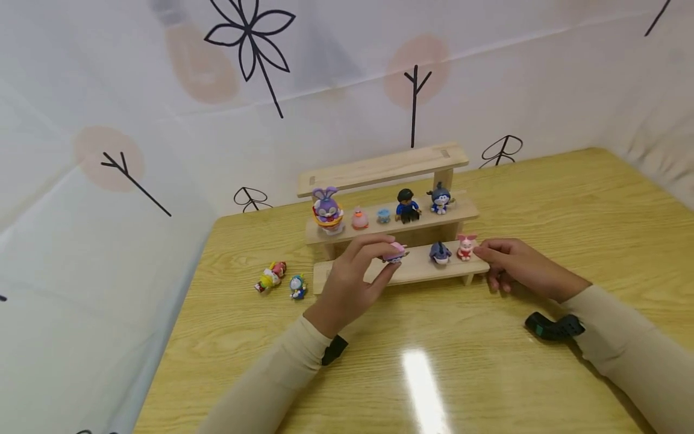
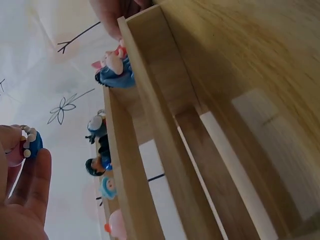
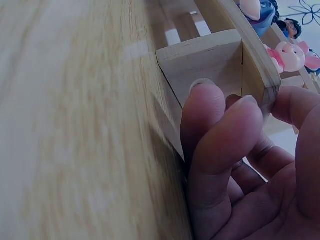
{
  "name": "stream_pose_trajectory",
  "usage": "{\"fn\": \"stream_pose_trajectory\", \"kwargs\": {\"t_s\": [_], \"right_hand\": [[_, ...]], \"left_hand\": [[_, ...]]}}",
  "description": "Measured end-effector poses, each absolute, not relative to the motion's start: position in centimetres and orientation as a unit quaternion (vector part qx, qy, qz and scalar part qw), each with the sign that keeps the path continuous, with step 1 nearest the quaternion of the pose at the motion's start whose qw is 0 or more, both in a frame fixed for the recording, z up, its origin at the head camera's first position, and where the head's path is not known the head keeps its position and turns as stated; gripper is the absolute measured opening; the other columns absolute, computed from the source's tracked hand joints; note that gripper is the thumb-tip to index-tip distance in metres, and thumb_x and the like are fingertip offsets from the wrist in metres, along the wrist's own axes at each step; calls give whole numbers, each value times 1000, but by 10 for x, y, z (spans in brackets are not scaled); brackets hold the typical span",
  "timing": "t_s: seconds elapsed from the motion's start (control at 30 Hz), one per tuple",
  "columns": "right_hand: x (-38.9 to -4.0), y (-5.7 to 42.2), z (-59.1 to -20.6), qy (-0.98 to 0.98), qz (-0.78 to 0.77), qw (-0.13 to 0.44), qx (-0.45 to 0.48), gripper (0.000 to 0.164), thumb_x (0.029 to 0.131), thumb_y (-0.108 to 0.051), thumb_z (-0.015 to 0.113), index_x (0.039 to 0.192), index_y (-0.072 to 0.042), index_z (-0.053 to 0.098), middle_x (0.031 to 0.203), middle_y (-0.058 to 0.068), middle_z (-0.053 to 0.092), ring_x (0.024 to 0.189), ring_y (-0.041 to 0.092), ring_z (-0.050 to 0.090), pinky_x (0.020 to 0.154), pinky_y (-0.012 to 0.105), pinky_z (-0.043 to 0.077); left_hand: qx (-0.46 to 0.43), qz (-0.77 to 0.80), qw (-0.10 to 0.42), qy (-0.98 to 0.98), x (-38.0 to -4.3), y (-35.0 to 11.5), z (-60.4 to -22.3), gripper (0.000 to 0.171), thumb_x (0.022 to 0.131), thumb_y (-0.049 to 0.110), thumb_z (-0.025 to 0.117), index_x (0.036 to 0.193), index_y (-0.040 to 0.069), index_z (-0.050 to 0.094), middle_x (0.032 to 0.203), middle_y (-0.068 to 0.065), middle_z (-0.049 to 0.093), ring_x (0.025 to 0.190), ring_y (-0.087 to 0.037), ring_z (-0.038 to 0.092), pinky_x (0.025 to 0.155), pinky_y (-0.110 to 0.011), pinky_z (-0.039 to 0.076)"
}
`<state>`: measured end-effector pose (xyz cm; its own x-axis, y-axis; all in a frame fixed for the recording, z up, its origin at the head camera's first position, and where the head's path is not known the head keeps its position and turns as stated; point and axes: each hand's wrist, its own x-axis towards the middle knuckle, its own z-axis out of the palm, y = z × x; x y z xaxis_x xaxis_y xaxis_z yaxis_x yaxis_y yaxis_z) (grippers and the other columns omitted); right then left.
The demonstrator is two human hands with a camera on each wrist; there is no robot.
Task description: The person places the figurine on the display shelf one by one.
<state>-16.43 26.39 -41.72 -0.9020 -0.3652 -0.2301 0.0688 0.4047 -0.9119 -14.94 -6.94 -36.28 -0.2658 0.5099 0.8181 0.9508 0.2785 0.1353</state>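
Note:
My left hand (image 1: pixel 349 280) pinches a small figurine with a pink top (image 1: pixel 396 252) between thumb and fingers, just above the lowest step of a three-tier wooden display shelf (image 1: pixel 414 273). In the left wrist view, blue and white parts of the figurine (image 2: pixel 33 144) show at the fingertips. At the right end of that step, my right hand (image 1: pixel 523 268) grips the wood, with the thumb near the top and curled fingers (image 3: pixel 227 132) by the leg. A pink piglet figurine (image 1: pixel 465 248) and a blue-grey donkey figurine (image 1: pixel 440 254) stand on this step.
On the middle step are a purple rabbit figurine (image 1: pixel 328 211), a pink duck-like one (image 1: pixel 360 219), a small blue one (image 1: pixel 384 216), a dark-haired one (image 1: pixel 408 206) and a blue-hooded one (image 1: pixel 440 199). Two more, yellow-red (image 1: pixel 271 276) and blue-white (image 1: pixel 297 287), lie left on the table.

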Motion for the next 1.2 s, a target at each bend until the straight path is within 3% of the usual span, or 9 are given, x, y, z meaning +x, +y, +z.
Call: {"fn": "stream_pose_trajectory", "kwargs": {"t_s": [0.53, 0.97, 1.2], "right_hand": [[-165, 264, -416, 815, -535, 198, -98, 42, 108, -43, 41, 98, -3, 50, 69, 10, 64, 55, 21, 58, 52, 36, 54], [-166, 264, -418, 819, -531, 201, -88, 43, 108, -44, 41, 102, -3, 51, 70, 10, 64, 56, 20, 58, 52, 35, 54], [-167, 264, -417, 823, -524, 200, -92, 44, 108, -44, 39, 103, -2, 52, 70, 10, 64, 56, 21, 57, 53, 35, 54]], "left_hand": [[-462, -329, 250, -785, -161, -39, -381, 27, 97, 9, 67, 119, 4, 53, 122, -9, 59, 104, -12, 64, 93, -13, 52], [-336, -348, 82, -871, -168, -34, -392, 27, 95, 13, 70, 117, 12, 55, 114, 0, 60, 102, -6, 63, 85, -15, 54], [-322, -360, 68, -873, -170, -34, -393, 32, 96, 11, 69, 123, 13, 53, 120, -1, 61, 106, -8, 63, 88, -16, 54]]}}
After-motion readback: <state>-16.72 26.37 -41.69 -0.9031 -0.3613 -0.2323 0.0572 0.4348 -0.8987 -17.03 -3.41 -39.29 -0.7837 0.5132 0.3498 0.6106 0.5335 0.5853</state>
